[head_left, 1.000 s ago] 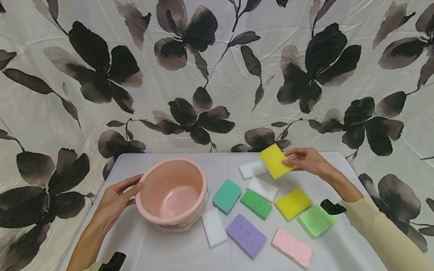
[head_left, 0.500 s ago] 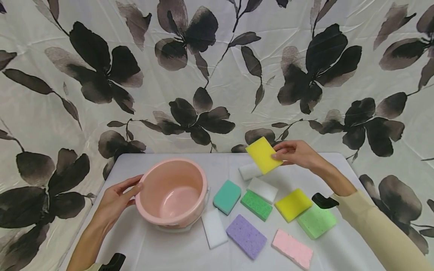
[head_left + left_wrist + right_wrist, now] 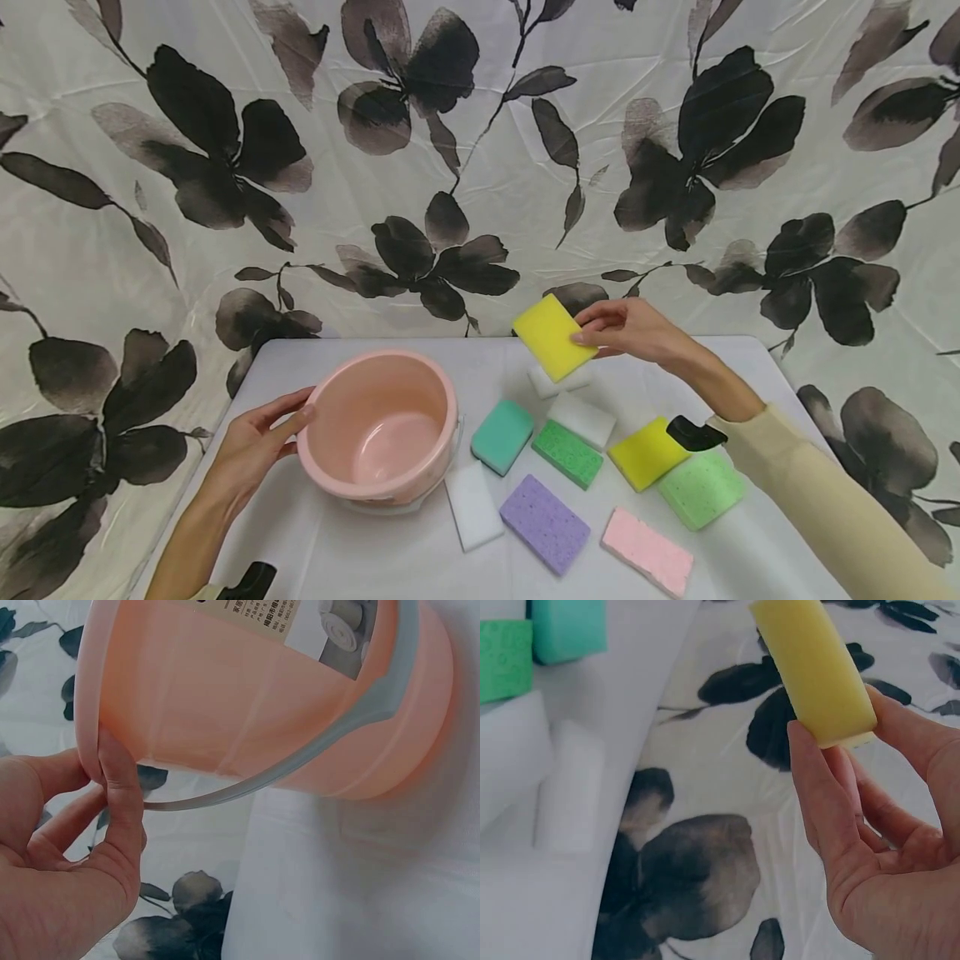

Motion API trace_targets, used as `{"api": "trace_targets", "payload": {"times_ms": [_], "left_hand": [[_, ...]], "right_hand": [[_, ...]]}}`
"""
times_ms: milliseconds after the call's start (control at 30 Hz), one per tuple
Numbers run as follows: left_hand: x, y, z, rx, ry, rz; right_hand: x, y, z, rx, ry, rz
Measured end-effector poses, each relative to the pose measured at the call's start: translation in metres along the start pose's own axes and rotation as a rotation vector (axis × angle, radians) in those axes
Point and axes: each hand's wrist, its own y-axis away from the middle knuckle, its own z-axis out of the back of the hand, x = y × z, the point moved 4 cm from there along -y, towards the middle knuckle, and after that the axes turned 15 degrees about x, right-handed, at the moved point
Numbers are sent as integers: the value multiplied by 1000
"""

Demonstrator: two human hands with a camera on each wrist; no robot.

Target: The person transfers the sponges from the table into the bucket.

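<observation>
Nearest, the left hand (image 3: pixel 258 446) steadies a tilted pink bucket (image 3: pixel 378 425) on the white surface (image 3: pixel 352 550), thumb hooked on its rim and fingers curled behind. Farther back, the right hand (image 3: pixel 630 329) pinches a plain, smooth yellow sponge (image 3: pixel 553 336), rectangular with rounded corners, in the air above the surface's far edge.

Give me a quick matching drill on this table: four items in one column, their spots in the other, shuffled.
Items:
1. yellow sponge
2. pink bucket
3. purple sponge
4. pink sponge

Places:
A. lying flat between a white and a pink sponge
B. nearest the table's front edge
C. pinched in the right hand, off the table
D. rim held by the left hand

Pairs: 1-C, 2-D, 3-A, 4-B
</observation>
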Motion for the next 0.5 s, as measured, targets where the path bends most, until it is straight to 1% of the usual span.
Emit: {"api": "trace_targets", "payload": {"times_ms": [200,500], "left_hand": [[-2,1,0,4,6,-30],[-1,0,-1,3,-18,2]], "right_hand": [[15,-13,-11,45,-18,22],[43,-33,-33,123,-17,88]]}}
